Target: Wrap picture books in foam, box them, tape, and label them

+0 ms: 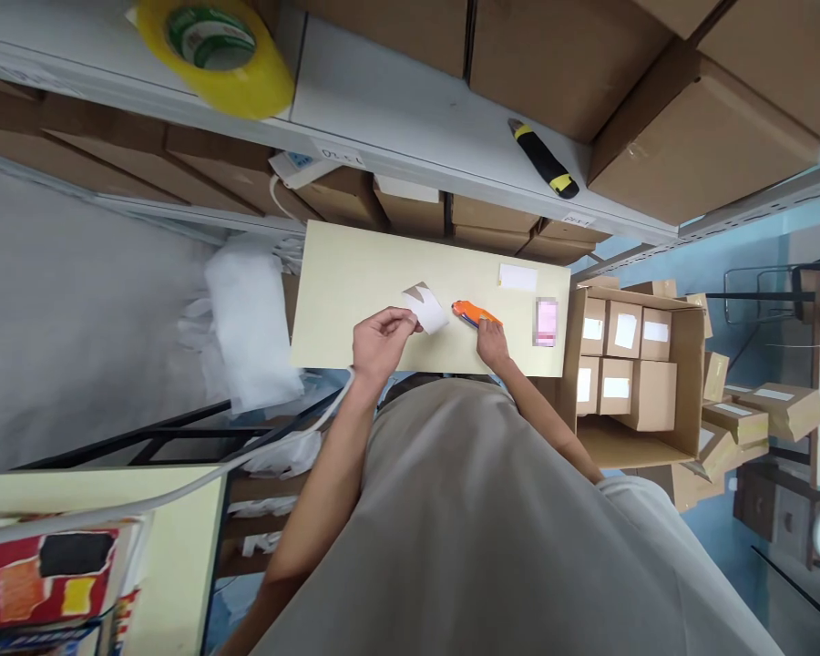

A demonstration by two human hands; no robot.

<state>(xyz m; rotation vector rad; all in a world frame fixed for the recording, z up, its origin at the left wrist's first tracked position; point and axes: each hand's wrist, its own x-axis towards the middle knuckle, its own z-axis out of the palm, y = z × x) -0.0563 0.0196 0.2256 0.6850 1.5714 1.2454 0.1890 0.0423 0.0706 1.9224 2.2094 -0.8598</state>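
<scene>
Paper [435, 314], white w/ a brown patch, sat curled near the ctr of the frame, over the pale bench [355, 273]. My left grip [381, 343] had it pinched by the lower-left edge, thumb against fingers, the rest of the sheet free. My right grip [492, 344], just right of ctr, was closed round the lower-right end of an orange cutter [476, 312]; its other end pointed up-left toward the sheet, w/ a gap between. Couldn't tell if any blade was out, too small to see.

Doing this well, imo, came down to a light but firm pinch: too hard & the thin sheet would prob. crease, too loose & it'd prob. slip. The edge hold looked OK, tho my fingertips needed to be clear of the cutter's line. I figured the cutter was best low & flat, tip angled away from my left thumb. Also worth minding: the white slip [517, 277] & the blurred pink item [547, 322], both toward the bench's right end, so neither got knocked.
</scene>
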